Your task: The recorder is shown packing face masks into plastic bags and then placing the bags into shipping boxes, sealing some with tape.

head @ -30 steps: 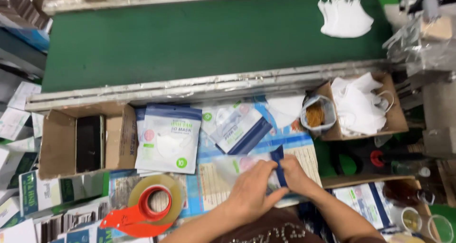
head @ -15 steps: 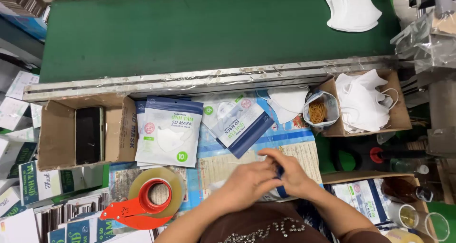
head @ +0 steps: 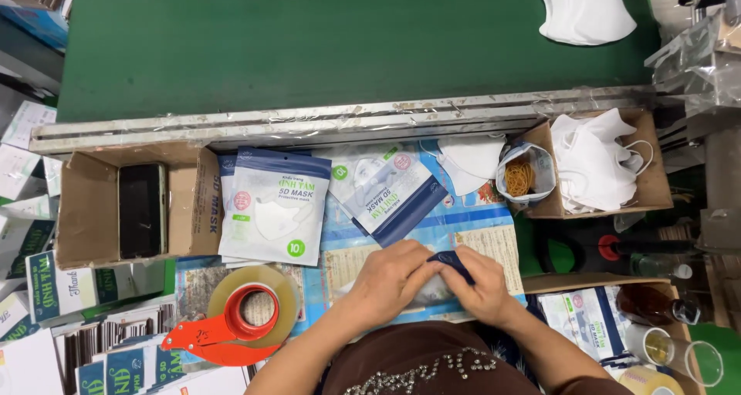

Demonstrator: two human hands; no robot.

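Beside the green conveyor belt (head: 309, 48), at the worktable's near edge, my left hand (head: 390, 275) and right hand (head: 482, 283) pinch a navy-topped mask pouch (head: 446, 265) shut; pressing evenly along its flap should seal it cleanly.

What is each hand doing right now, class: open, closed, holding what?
Left hand: fingers closed on the mask pouch, pressing it down.
Right hand: fingers closed on the pouch's dark blue top edge.
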